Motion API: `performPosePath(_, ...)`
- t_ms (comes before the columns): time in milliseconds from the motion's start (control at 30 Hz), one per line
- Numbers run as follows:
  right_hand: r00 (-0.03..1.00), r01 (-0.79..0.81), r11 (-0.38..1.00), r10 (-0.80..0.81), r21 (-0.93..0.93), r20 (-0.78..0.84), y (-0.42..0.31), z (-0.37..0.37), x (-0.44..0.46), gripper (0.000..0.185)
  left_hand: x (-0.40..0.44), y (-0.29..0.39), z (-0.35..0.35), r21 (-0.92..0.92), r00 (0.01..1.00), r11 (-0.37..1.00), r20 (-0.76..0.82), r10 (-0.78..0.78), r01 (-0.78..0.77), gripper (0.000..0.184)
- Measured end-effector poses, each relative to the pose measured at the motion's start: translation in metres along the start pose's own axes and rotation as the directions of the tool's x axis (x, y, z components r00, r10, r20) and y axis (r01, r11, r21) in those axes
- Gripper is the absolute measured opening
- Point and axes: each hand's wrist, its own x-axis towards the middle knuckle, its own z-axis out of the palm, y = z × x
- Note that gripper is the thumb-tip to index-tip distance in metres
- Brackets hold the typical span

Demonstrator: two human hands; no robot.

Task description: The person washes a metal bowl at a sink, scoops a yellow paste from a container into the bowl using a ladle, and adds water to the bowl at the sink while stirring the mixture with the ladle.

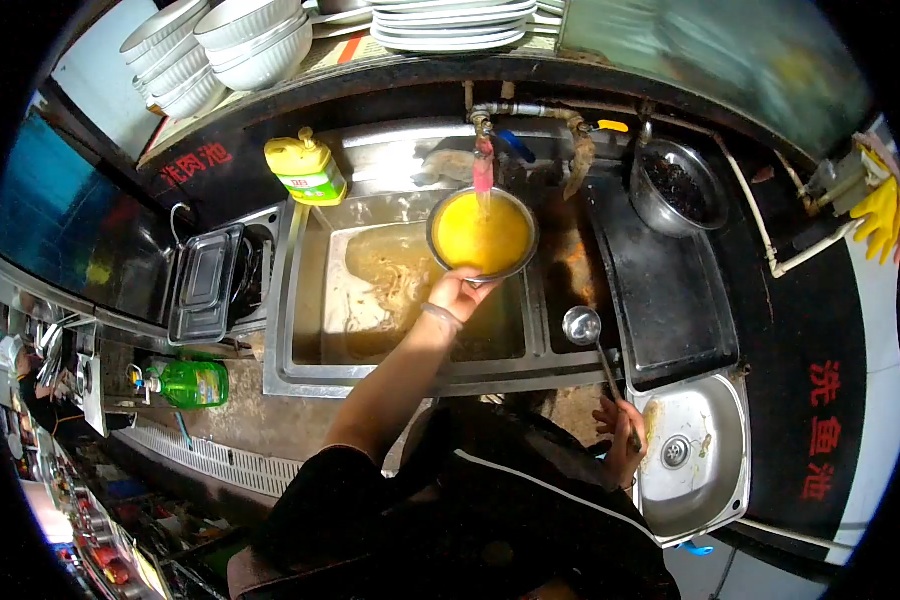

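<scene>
My left hand [460, 294] is closed on the near rim of a round metal bowl [532, 255], thumb over the edge. Yellow liquid [475, 240] fills most of the bowl. Water runs into it from a tap with a pink sleeve [483, 172]. Beneath the bowl lies a steel sink [320, 335] holding cloudy brownish water. On the right, my right hand [625, 435] is wrapped round the handle of a ladle [583, 326]. The ladle's bowl points away from me, over the dark basin right of the sink.
A yellow jug [306, 170] stands on the sink's back left corner. A pot of dark stuff [676, 188] sits at the back right, above a black tray [670, 300]. A small sink [710, 480] is near my right hand. Stacked plates [450, 25] line the shelf.
</scene>
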Motion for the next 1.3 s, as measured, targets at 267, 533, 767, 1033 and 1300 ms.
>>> performPosePath(267,0.999,-0.044,0.999,0.044,-0.005,0.016,-0.008,-0.001,0.005,0.033,-0.006,0.0,0.003,-0.011,0.999,1.0,-0.051,0.01,-0.01,0.04)
performPosePath(533,0.996,0.046,0.998,-0.048,0.037,0.073,-0.038,0.007,0.031,0.03,-0.003,0.0,-0.003,-0.009,1.0,1.0,0.023,0.021,-0.021,0.041)
performPosePath(767,0.919,0.263,0.962,-0.226,-0.074,0.323,-0.078,0.036,0.067,0.027,-0.003,0.0,-0.011,-0.022,0.999,1.0,0.041,0.002,-0.002,0.041)
performPosePath(1033,0.346,0.919,0.319,-0.364,-0.233,0.865,-0.075,0.085,0.119,0.041,-0.031,0.005,-0.024,0.017,0.996,0.999,0.078,-0.041,0.039,0.037)
performPosePath(1300,0.193,0.977,0.138,-0.242,-0.163,0.951,-0.06,0.123,0.14,0.049,-0.086,0.007,-0.034,0.025,0.998,1.0,0.059,-0.003,0.002,0.041)
